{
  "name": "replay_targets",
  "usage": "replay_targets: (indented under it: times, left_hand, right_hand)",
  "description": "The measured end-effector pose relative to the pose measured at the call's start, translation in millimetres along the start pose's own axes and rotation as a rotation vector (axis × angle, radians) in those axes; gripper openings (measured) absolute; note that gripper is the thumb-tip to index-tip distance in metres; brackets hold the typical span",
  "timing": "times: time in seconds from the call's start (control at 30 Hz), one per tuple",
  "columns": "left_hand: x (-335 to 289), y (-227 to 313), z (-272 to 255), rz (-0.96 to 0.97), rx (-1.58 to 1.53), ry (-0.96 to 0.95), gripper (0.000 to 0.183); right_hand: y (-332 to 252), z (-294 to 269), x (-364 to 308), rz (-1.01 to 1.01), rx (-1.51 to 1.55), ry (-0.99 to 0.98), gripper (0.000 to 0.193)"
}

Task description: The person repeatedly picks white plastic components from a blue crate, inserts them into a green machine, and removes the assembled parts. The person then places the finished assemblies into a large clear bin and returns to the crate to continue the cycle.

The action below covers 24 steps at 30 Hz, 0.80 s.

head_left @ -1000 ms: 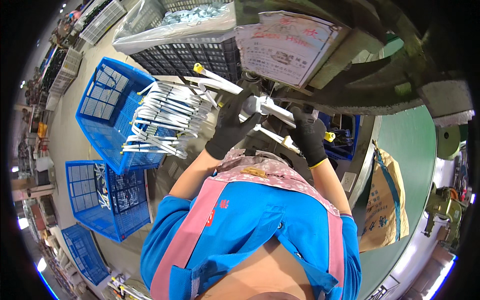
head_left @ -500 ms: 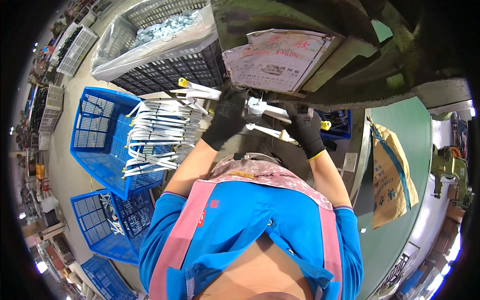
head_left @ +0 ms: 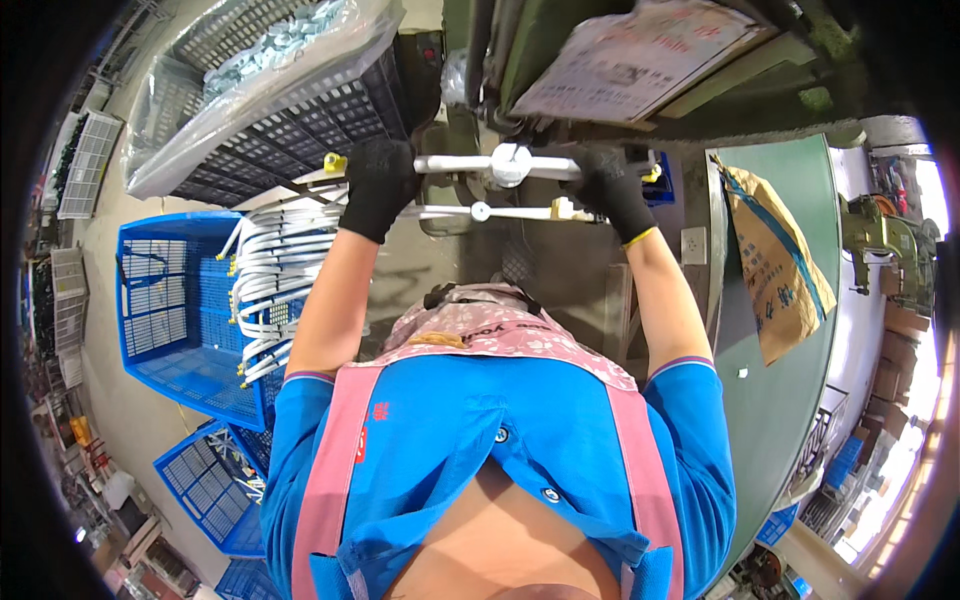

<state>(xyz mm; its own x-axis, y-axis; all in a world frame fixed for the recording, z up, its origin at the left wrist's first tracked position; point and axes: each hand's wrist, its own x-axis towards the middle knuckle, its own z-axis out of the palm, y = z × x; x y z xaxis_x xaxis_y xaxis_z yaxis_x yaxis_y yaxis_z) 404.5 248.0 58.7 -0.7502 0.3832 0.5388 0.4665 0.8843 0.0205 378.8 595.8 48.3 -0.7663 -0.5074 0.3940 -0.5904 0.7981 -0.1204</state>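
Note:
Both of my hands wear black gloves, and each is closed round one end of a white tubular frame [head_left: 450, 164] with yellow end caps. My left hand [head_left: 380, 188] grips its left end, beside a yellow cap. My right hand [head_left: 612, 190] has the right end, with the fingers partly hidden. A round white joint [head_left: 511, 165] sits midway along the upper tube. Running below it is a thinner white bar [head_left: 440, 212] with a small round hub. The frame lies roughly level, just in front of a dark green machine [head_left: 700, 110].
Several white bent tubes [head_left: 285, 265] are piled on a blue crate [head_left: 190, 370] at the left. Behind stands a black crate [head_left: 300, 140] lined with plastic, holding pale metal pieces. A brown sack [head_left: 775, 260] rests on the green tabletop [head_left: 735, 440] at the right.
The frame has swung from a tilt to nearly level. My left hand has moved left, so my hands are farther apart. The view has shifted too.

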Motion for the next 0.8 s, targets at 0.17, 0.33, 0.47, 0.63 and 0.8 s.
replay_targets:
  times: [0.17,0.33,0.47,0.63,0.8]
  left_hand:
    - [2.4,-0.8,-1.2,-0.062,-0.063,-0.077,0.012]
    - [5.4,-0.5,-2.2,-0.104,-0.088,-0.168,0.012]
    - [6.3,1.2,-1.6,-0.134,-0.047,-0.133,0.011]
    - [7.5,2.6,-0.8,-0.115,-0.056,-0.059,0.02]
    - [9.0,2.0,-0.2,-0.169,-0.078,-0.142,0.015]
  right_hand:
    - [-14.6,-19.1,5.0,0.071,-0.05,-0.072,0.037]
    - [-24.7,-30.2,11.3,0.059,0.03,-0.067,0.035]
    - [-26.1,-32.3,11.2,0.101,-0.081,-0.142,0.034]
    - [-26.9,-34.3,13.0,0.058,0.084,-0.071,0.031]
    - [-29.3,-34.8,12.0,0.063,0.041,-0.046,0.029]
